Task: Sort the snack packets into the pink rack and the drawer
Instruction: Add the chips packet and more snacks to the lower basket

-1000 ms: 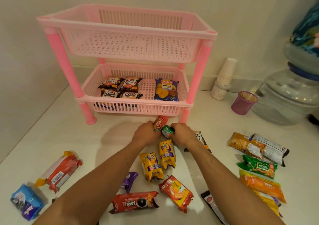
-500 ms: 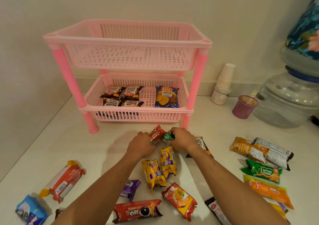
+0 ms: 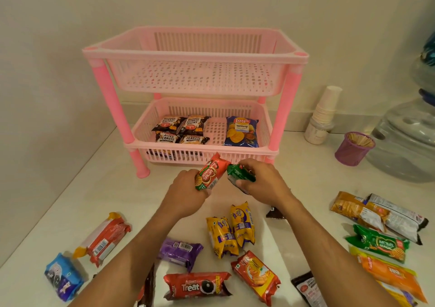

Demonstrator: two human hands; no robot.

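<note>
My left hand [image 3: 186, 187] grips a red Moms Magic biscuit packet [image 3: 210, 172], raised just above the counter. Beside it my right hand [image 3: 261, 182] holds a green packet [image 3: 240, 171]; the two packets nearly touch. Both hang in front of the pink two-tier rack [image 3: 195, 54]. Its top basket is bare. The lower basket [image 3: 207, 152] holds several black peanut packets [image 3: 181, 130] and a blue Lay's bag [image 3: 242, 131]. Two yellow packets [image 3: 230, 229], a purple one [image 3: 180, 252] and a red Treat packet [image 3: 196, 286] lie on the counter near me. No drawer shows.
More packets lie at the right, among them a green one [image 3: 379, 244] and an orange one [image 3: 388, 272]. At the left lie a red packet [image 3: 106, 237] and a blue one [image 3: 63, 277]. Stacked paper cups [image 3: 324, 111], a purple cup [image 3: 354, 147] and a water bottle [image 3: 407, 139] stand back right.
Both hands have lifted off the counter with their packets, which now show clearly. The view has tilted so the rack sits lower in frame.
</note>
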